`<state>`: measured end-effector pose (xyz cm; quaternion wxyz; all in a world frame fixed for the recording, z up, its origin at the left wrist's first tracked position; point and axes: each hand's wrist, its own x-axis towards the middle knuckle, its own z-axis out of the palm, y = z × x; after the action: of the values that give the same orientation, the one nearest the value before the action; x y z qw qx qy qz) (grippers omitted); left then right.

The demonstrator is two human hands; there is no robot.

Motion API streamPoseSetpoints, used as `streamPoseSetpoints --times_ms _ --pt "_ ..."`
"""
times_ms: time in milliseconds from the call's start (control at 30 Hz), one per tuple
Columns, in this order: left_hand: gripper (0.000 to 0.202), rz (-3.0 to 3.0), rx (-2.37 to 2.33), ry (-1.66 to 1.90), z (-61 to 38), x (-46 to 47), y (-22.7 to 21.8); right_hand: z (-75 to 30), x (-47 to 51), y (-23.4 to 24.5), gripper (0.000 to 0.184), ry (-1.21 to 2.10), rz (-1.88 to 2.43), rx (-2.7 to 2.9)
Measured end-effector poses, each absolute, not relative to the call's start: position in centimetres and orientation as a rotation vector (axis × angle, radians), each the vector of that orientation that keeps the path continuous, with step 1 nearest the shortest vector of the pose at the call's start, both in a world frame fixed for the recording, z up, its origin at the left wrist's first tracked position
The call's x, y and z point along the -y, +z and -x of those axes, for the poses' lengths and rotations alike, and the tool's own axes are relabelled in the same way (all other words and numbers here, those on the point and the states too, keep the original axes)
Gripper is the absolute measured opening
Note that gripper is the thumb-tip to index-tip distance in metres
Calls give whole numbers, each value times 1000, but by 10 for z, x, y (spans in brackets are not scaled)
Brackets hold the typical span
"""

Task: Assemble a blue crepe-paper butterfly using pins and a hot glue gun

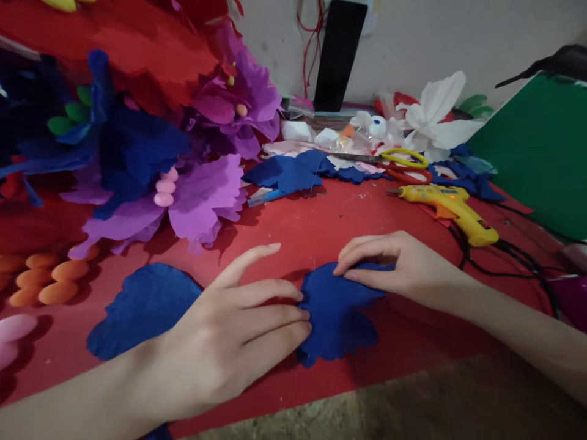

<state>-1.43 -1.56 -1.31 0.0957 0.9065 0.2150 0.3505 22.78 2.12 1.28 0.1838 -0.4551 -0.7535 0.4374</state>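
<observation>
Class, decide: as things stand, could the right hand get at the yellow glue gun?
Probably yes. The right hand touches the blue petal, and the glue gun lies just beyond it on the red sheet, with only bare sheet between them.

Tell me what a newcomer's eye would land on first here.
First, the two hands at centre: the left hand lies flat on a blue paper petal on the red sheet, and the right hand touches its upper edge. Next come the big purple and blue paper flowers piled at upper left, then the yellow glue gun lying at right.
</observation>
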Motion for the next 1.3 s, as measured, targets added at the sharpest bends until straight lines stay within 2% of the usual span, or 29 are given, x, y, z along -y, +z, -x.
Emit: streamPoseSetpoints --times_ms 200,433,1300 --pt "28 -2779 -530 835 17 14 -4 -226 -20 8 17 1159 1302 2159" --pt "36 -2739 -677 869 16 17 -7 -224 -19 6 19 1138 1309 2183" --pt "38 -2932 -585 764 14 17 -6 -224 -18 4 20 1026 1278 2262"
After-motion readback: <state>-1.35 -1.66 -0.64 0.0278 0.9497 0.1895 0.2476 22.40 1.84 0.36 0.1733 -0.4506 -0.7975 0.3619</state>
